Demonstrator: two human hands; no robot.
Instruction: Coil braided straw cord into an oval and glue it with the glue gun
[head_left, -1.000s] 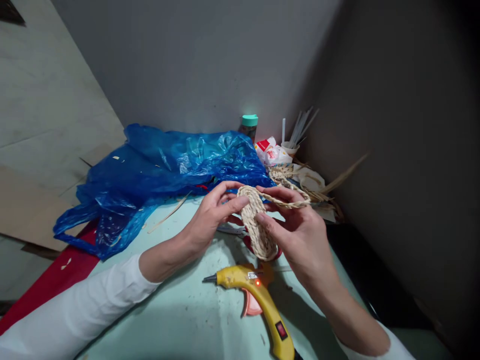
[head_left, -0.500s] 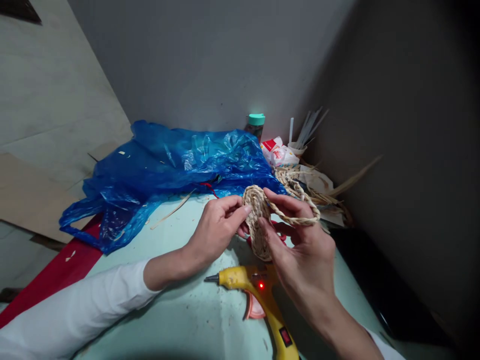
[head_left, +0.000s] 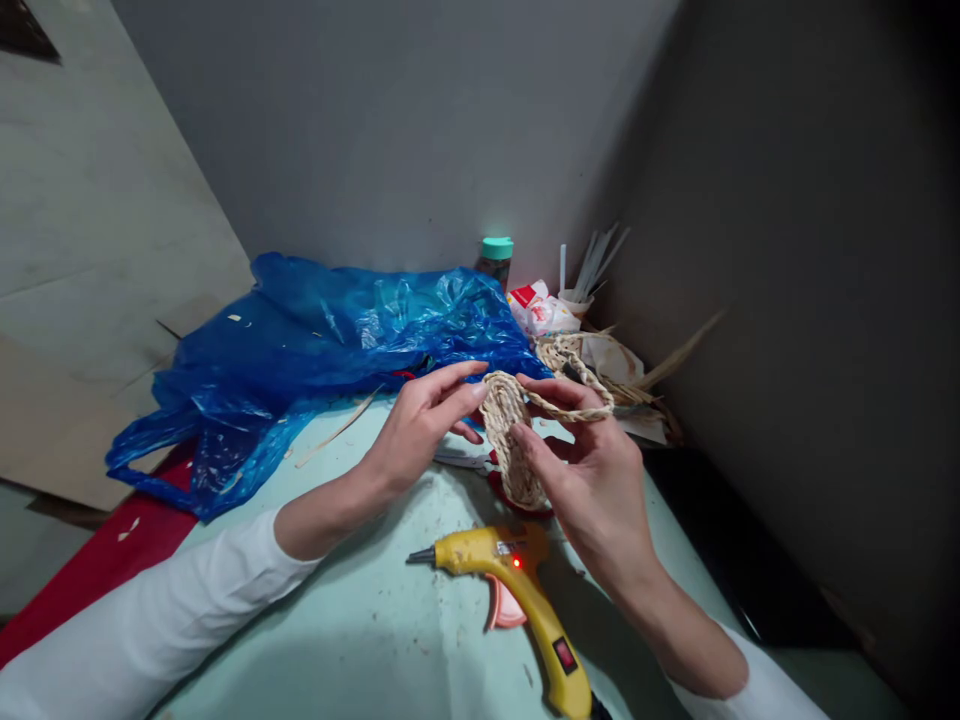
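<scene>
An oval coil of braided straw (head_left: 505,425) is held upright above the table, its loose braid looping over my right hand. My right hand (head_left: 589,465) grips the coil from the right between thumb and fingers. At the coil's upper left edge is my left hand (head_left: 420,420), its fingers apart and thumb tip by the rim. Below lies a yellow glue gun (head_left: 491,555) with a lit red light, nozzle to the left. Scissors with red handles (head_left: 499,490) lie partly hidden behind the coil.
A crumpled blue plastic bag (head_left: 322,330) spreads across the back left. Behind stand a jar with a green lid (head_left: 496,248) and a cup of white sticks (head_left: 576,298). More straw (head_left: 660,385) lies at the back right, near a black flat object (head_left: 735,540).
My left fingers have spread and loosened from the coil's left edge. My right hand keeps its grip. The view has shifted slightly, and more of the scissors and glue gun shows.
</scene>
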